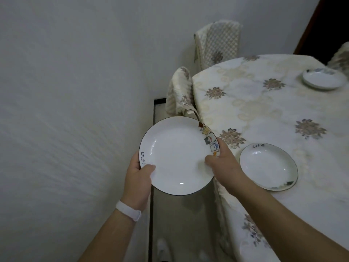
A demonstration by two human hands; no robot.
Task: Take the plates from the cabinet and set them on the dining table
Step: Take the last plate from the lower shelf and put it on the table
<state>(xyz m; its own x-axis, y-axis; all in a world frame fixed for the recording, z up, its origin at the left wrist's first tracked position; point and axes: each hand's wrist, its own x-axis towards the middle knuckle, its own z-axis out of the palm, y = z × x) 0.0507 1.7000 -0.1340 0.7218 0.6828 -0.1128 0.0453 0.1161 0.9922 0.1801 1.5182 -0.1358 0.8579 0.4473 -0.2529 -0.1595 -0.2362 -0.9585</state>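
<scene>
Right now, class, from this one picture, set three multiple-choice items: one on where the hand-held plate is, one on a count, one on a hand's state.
1. Where is the white round dark-rimmed plate relative to the cream floral-clothed dining table?
A) in the air beside its corner
B) flat on it
C) under it

2. How many plates lie on that table?
A) one
B) two
C) four

3. What is the left hand doing?
A) hanging idle
B) pressing the table
C) gripping the plate's rim

Answers:
1 A: both hands hold it off the cloth, the right hand at its other edge.
2 B: the near plate and the far plate.
3 C: its thumb curls over the rim.
</scene>
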